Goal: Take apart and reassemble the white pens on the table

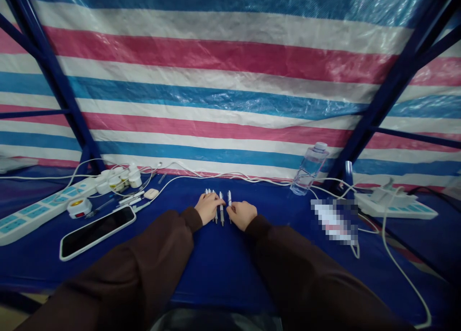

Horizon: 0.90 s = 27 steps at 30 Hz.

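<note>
White pens (222, 216) on worktop (216, 268), left of water bottle (309, 170); prob. light, stiff, bit slick, best pinched mid-barrel. L hand (209, 208) covers several, grip unclear, can't tell; R hand (243, 214) pinches rightmost pen (229, 197).

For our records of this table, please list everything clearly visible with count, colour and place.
Pens: five or more, white-grey, centre
Phone: one, white and black, left
Power strips: two, white, left and right
Chargers: several, white, by left strip
Small case: one, cream, behind phone
Oddments: several, mostly white, near phone
Cables: several, white, mostly back
Bottle: one, clear, back right
Pixelated item: one, whitish, right
Tube: one, bluish, back right
Table: one, blue, below
Frame posts: two, blue, sides
Sheet: one, blue-white-red stripes, behind
Sleeves: two, brown, front
Left hand: one, bare, on pens
Right hand: one, bare, rightmost pen
</note>
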Available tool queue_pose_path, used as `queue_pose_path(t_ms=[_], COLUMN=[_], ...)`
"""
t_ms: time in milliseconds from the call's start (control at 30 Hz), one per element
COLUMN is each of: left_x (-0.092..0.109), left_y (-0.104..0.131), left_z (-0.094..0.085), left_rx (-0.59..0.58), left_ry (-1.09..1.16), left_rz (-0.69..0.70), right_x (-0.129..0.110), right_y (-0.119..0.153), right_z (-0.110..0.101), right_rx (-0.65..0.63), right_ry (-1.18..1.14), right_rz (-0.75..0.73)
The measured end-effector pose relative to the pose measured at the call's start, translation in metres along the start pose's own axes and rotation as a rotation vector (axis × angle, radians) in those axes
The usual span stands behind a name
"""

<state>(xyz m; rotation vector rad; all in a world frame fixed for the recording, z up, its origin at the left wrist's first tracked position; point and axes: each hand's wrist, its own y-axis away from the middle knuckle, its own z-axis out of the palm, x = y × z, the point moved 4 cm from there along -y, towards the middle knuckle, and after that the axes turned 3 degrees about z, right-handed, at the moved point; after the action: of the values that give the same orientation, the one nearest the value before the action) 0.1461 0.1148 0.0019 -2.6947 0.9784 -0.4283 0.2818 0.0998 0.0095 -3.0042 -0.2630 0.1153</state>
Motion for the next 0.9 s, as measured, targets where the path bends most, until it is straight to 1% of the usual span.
queue_pose_path(t_ms=[267,467,633,900], left_x=[-0.0022,-0.0053,-0.0057,-0.0062], left_y=[-0.0008,-0.0004,-0.0006,-0.0010], left_z=[0.0019,0.0028,0.0027,0.0037], left_rx=[0.012,-0.003,-0.049,-0.126], left_ry=[0.034,0.027,0.003,-0.027], left_rz=[-0.050,-0.127,-0.112,-0.093], right_x=[0.0003,0.0001,0.0013,0.0003], right_y=[0.0000,-0.0005,-0.0015,-0.0007], right_z=[-0.0010,0.0005,0.0026,0.0009], right_rx=[0.002,0.006,0.014,-0.014], right_ry=[-0.004,-0.002,-0.007,-0.015], right_rz=[0.019,0.026,0.024,0.029])
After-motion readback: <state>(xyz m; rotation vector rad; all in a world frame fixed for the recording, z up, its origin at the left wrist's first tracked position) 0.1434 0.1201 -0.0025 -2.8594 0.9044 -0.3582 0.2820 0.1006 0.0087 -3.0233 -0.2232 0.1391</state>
